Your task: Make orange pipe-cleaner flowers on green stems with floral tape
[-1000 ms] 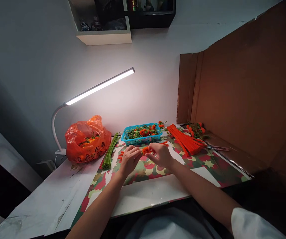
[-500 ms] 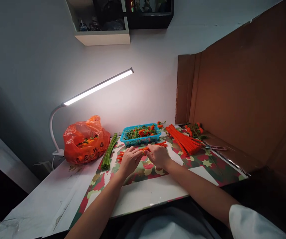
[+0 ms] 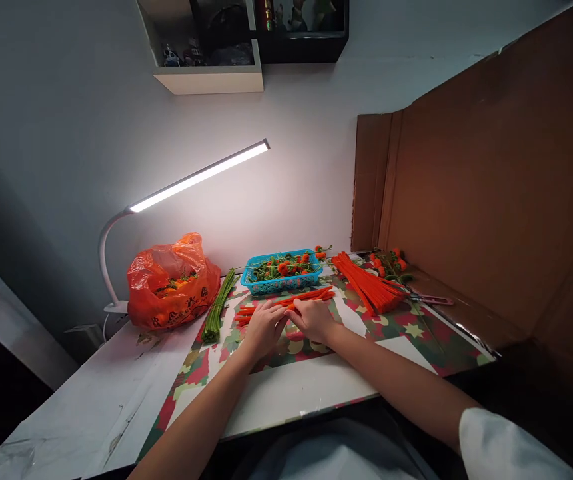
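My left hand (image 3: 265, 325) and my right hand (image 3: 314, 320) meet at the middle of the table, fingertips almost touching. Both are closed in a pinch around a small orange piece (image 3: 291, 307), which looks like part of a pipe cleaner; the fingers hide most of it. Just beyond them lie several loose orange pipe cleaners (image 3: 311, 294), partly covered by my left hand. A blue basket (image 3: 271, 287) behind these holds orange pompom-like flowers (image 3: 283, 268) on green stems. To the right is a thick bundle of orange pipe cleaners (image 3: 369, 287).
Left of my hands lies a bundle of green pipe cleaners (image 3: 219, 310), beside an orange plastic bag (image 3: 171, 303). A lit lamp (image 3: 199, 177) reaches overhead. More orange flowers (image 3: 389, 261) and pink-handled scissors (image 3: 431, 299) lie at right, near a tall cardboard wall (image 3: 481, 193).
My hands have drawn slightly toward me and closer together. More of the loose orange pipe cleaners behind them shows. A yellow-green spot between the fingers is no longer visible.
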Tool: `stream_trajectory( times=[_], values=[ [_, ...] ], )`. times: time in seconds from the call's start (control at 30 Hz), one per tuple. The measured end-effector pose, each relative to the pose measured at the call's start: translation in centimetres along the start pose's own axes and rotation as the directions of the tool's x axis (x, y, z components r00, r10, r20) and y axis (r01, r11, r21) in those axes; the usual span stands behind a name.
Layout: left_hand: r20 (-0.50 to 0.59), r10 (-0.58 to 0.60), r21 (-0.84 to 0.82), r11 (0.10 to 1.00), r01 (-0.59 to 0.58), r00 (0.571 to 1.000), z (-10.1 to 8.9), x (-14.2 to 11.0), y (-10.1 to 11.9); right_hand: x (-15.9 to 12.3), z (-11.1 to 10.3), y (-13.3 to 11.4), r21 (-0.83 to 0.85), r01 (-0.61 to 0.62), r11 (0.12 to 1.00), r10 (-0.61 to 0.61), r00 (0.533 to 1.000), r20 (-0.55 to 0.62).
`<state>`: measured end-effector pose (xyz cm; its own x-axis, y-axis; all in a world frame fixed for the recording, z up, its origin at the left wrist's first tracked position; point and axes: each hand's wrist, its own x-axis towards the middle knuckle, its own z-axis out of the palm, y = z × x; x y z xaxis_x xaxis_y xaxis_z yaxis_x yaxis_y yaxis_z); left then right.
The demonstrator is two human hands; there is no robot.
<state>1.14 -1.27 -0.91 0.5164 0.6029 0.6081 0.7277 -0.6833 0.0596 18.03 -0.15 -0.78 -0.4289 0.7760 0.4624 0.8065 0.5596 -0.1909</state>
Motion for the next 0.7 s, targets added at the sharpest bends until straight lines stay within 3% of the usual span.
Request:
stream_trajectory(
  times=[0.7],
  values=[
    [0.029, 0.03, -0.106, 0.994, -0.027, 0.999, 0.3, -0.4, -0.5, -0.1, 1.3, -0.3, 0.056, -0.027, 0.998, 0.024, 0.999, 0.048]
  ],
)
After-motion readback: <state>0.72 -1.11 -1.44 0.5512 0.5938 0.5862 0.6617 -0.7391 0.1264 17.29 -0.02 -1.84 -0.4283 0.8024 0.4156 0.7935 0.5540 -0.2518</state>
